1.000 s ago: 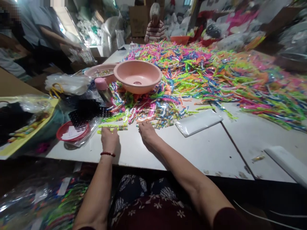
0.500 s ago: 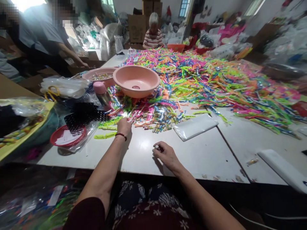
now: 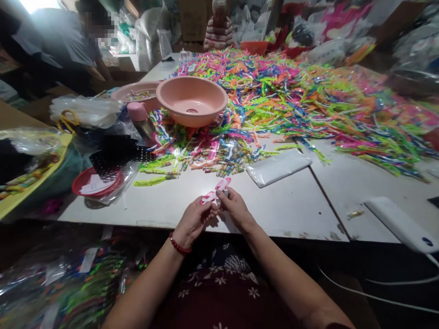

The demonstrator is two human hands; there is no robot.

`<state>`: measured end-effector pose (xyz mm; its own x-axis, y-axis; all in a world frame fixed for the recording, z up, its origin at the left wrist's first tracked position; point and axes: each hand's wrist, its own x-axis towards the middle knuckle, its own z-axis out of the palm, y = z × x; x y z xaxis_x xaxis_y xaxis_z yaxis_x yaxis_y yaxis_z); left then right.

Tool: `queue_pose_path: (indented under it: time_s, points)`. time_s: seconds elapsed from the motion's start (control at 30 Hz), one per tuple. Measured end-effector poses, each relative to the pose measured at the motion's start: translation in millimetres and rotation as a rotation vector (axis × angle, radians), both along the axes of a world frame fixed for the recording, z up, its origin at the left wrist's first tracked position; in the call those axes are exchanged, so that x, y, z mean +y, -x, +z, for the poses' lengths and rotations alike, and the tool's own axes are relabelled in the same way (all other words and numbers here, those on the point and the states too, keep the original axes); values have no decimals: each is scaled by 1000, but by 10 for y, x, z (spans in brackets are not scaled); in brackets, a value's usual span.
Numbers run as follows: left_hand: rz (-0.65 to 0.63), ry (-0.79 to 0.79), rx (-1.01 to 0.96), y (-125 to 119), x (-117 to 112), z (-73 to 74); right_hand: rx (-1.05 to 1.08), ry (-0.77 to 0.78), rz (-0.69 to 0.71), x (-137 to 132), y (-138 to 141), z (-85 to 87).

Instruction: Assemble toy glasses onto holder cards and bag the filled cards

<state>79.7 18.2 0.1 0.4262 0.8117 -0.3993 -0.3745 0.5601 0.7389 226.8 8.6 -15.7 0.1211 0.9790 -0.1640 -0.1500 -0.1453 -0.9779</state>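
Both my hands meet over the near edge of the white table (image 3: 192, 208). My left hand (image 3: 192, 221), with a red bead bracelet at the wrist, pinches a pink plastic strip piece (image 3: 216, 191). My right hand (image 3: 236, 208) is closed on the same pink piece and on a small item I cannot make out. A huge heap of bright plastic strips (image 3: 291, 96) in pink, green, orange and blue covers the table beyond. A few green strips (image 3: 152, 179) lie loose to the left.
Two pink basins (image 3: 192, 100) stand at the heap's left edge beside a pink-capped bottle (image 3: 140, 119). A red basket (image 3: 96, 182), black mesh and bags crowd the left side. A flat white packet (image 3: 277, 167) lies right of my hands. Other people work at the far end and left.
My left hand came back from the heap with a pink strip piece. Both hands have drawn together at the table's near edge.
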Motion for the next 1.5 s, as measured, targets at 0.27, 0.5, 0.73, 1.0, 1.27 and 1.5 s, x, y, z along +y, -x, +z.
queue_pose_path:
  time_s: [0.27, 0.5, 0.73, 1.0, 1.27, 1.5]
  points:
    - [-363, -42, 104, 68, -39, -4, -175, 10, 241, -115, -174, 82]
    - [103, 163, 25, -52, 1, -97, -301, -92, 145, -300, -253, 139]
    - [289, 148, 13, -44, -26, -53, -19, 37, 147, -525, -252, 63]
    - [305, 148, -4, -152, -119, -12, 53, 18, 138, -496, -224, 17]
    - [284, 113, 44, -152, -139, -17, 10, -10, 123, -509, -265, -36]
    - [288, 126, 36, -174, -146, -59, -2, 66, 175, -521, -290, 8]
